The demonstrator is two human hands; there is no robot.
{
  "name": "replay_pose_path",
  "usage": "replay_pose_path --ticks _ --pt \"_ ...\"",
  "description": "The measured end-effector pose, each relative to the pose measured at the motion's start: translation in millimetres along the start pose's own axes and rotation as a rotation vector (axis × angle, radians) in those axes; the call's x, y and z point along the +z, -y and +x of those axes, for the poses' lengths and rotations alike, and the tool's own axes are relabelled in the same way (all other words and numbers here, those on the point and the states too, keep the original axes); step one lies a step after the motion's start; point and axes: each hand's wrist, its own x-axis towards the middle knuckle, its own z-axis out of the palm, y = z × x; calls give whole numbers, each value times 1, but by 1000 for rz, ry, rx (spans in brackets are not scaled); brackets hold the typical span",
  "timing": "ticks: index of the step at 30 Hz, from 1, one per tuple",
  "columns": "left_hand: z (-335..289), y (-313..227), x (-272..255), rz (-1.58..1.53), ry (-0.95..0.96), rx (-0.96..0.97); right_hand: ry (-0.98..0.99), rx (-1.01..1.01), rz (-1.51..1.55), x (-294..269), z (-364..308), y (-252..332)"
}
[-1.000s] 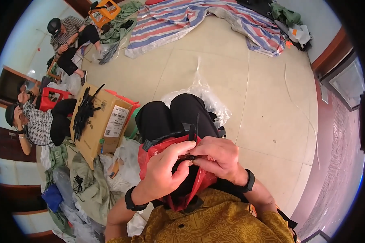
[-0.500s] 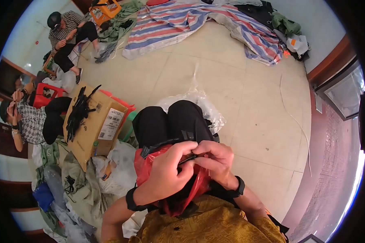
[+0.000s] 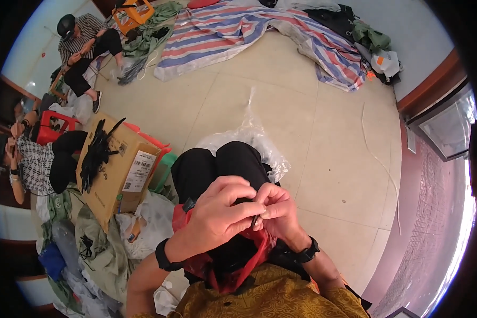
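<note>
Both hands at work close together over the lap, fingertips meeting. Left hand: thumb and index finger drawn together in a pinch, tips on a small black piece; remaining fingers curled. Right hand: thumb and index finger likewise pinched, tips at the same piece and just beside the left thumb; hardly any gap between the two hands. Only a short dark length of the piece shows, below the left thumb tip; the rest is covered by the fingers, so its full shape cannot be told.

Directly below the grip: a red bag on the lap, its mouth spread, dark contents inside, too shadowed to make out. The left hand covers part of the bag. A black band sits on each wrist. Beyond the grip: black-trousered knees, then a clear bag on the floor.

Left of the grip, well apart: a carton with a bunch of black strips lying on it; a green tub just beside the carton, on the side nearer the grip. Clear plastic lies between carton and left forearm. Farther left, one seated co-worker; another farther off, beyond the carton.
</note>
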Motion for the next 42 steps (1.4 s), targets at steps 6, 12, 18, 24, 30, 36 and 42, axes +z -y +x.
replay_pose_path --ticks 6,12,18,24,30,36,42 --pt "-5 6 2 -312 -7 -82 -32 85 -28 7 1 -5" --pt "-20 -9 8 -168 -208 -303 -144 17 -129 16 1 -12" --pt "-36 -19 -6 -620 -24 -650 -47 -149 -591 23 6 11" --pt "-39 -25 -17 -955 9 -787 316 14 -901 38 13 27" --pt "-44 -31 -23 -1029 96 -854 334 248 -752 28 14 32" --pt "-61 -31 -23 -1097 99 -829 243 401 -537 23 14 17" --pt "-61 -37 -23 -1137 65 -834 231 434 -528 34 10 20"
